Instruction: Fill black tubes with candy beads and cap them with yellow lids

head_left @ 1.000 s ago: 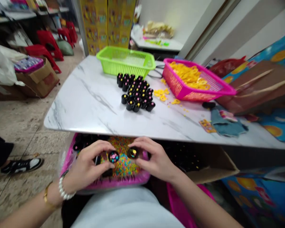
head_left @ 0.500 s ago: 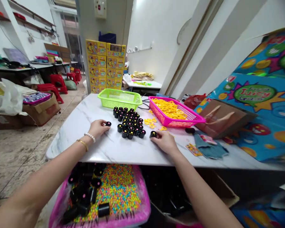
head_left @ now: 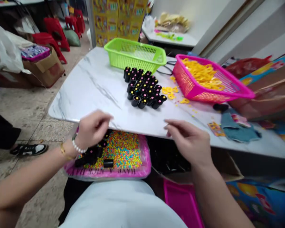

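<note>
Left hand [head_left: 92, 129] and right hand [head_left: 191, 139] held apart, each loosely unclenched.
They are observed front-left and front-right of the black cups [head_left: 144, 90].

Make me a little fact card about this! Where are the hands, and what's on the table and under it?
Left hand: near the front edge of the white table, nothing seen in it
Right hand: near that edge too, nothing seen in it
Black cups: bunched on the table
Green basket: behind the cups
Pink basket: holds yellow pieces
Pink tray: below, with colourful beads
</note>
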{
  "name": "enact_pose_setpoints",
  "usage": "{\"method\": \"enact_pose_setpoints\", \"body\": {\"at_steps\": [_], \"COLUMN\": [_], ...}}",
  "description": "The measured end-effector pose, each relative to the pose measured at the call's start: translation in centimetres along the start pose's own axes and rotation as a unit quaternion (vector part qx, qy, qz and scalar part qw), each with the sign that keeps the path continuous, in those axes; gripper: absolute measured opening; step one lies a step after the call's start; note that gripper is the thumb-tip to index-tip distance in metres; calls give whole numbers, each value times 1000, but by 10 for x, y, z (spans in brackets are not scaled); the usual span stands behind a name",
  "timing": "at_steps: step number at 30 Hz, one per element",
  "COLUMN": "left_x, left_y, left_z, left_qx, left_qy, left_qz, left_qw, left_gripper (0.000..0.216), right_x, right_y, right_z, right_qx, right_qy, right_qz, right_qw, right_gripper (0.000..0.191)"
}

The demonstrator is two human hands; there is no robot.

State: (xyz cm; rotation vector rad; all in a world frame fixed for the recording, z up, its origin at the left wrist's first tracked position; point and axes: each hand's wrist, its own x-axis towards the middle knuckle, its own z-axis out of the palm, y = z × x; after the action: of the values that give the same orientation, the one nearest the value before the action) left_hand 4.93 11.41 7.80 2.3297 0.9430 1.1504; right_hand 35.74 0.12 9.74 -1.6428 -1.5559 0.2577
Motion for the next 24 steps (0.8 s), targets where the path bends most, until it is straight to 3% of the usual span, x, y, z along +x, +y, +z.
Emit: {"method": "enact_pose_setpoints", "body": {"at_steps": [2, 4, 9, 12, 15, 18, 20, 22, 24], "left_x": [-46, -75, -91, -89, -89, -88, -87, -85, -85], "left_y": [-1, -8, -20, -21, -23, -22, -16, -10, -6], "left_z": [0, 5, 10, 5, 0, -4, -7, -6, -2], "left_qx": [16, 72, 130, 165, 167, 91, -4, -58, -34], "left_qy": [-146, -232, -313, -312, -303, -315, -327, -300, -260], "left_qz": [124, 128, 46, 16, -38, -50, -30, -27, -45], "left_qw": [981, 962, 939, 936, 938, 943, 944, 952, 964], "left_gripper": [19, 21, 27, 31, 32, 35, 37, 35, 33], "right_x": [-25, -39, -54, -59, -54, -42, -37, -36, -39], "right_y": [-14, -21, -42, -63, -68, -52, -39, -29, -24], "right_z": [18, 46, 114, 138, 146, 139, 132, 126, 122], "right_qx": [20, 9, -29, -75, -89, -94, -152, -210, -216], "right_qy": [-141, -234, -401, -483, -520, -496, -463, -447, -457], "right_qz": [-69, -109, -110, -157, -174, -150, -107, -88, -103], "right_qw": [987, 966, 909, 858, 831, 850, 867, 865, 857], "right_gripper": [17, 16, 17, 26, 30, 35, 35, 32, 31]}}
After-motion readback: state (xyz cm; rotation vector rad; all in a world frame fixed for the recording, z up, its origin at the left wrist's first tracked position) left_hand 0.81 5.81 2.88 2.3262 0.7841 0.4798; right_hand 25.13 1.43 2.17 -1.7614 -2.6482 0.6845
